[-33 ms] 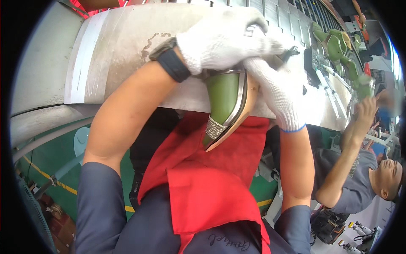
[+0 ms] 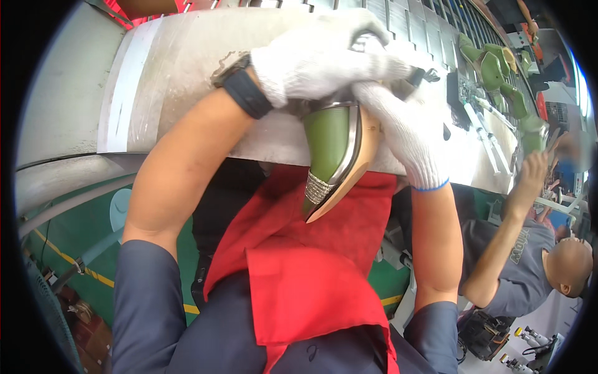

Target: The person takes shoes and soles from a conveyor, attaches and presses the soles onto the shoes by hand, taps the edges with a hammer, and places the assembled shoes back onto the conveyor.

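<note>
Grip of the gloved left hand [image 2: 327, 59]: fingers folded over the rear of the green shoe [image 2: 328, 140]; what they clasp underneath, and how tightly, cannot be told. Just below and right of it, the gloved right hand [image 2: 414, 131] is closed along the shoe's tan sole side. A small dark piece [image 2: 430, 75] shows by the left fingers, too blurred to identify. Below both grips the shoe points toe-down past the edge of the tabletop [image 2: 268, 146], in front of the red apron [image 2: 305, 287]. Should the right grip loosen while the left one presses, the shoe would likely swing or drop, as nothing seems to carry its toe. Knit gloves may slip on the smooth green upper; too hard a squeeze could mark the silver trim [image 2: 354, 137]. A downward slide might scrape the glittery band [image 2: 317, 187] on the tabletop edge. Right of the grips lie slender white tools [image 2: 481, 134]; a careless outward wrist could knock them.
</note>
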A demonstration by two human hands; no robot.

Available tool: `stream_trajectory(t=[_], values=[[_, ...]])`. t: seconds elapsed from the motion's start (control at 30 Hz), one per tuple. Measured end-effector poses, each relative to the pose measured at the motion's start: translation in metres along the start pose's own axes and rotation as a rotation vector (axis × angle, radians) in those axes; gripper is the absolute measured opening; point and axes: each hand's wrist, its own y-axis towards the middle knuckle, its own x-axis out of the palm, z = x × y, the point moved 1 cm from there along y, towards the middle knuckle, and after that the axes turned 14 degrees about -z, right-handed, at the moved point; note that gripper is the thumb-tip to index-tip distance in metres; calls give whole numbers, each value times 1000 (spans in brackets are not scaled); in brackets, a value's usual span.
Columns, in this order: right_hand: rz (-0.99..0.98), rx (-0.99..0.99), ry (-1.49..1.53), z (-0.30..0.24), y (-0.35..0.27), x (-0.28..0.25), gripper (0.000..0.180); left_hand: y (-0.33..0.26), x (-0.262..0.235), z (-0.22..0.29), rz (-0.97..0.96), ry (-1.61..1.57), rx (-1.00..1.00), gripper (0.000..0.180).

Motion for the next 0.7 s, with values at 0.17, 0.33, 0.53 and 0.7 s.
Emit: stream_trajectory(t=[0.17,0.33,0.53,0.7], values=[[-184,-137,-77,-28,5,-3,45,-58,-32,-4,307,277,41,46],[-99,-410,-668,-46,-7,7,46,-146,28,1,626,519,322,65],[-166,-468,-670,-35,-16,8,60,-146,57,19,480,650,104,80],[-206,-608,-761,-40,-11,15,64,-147,66,13,549,733,162,72]])
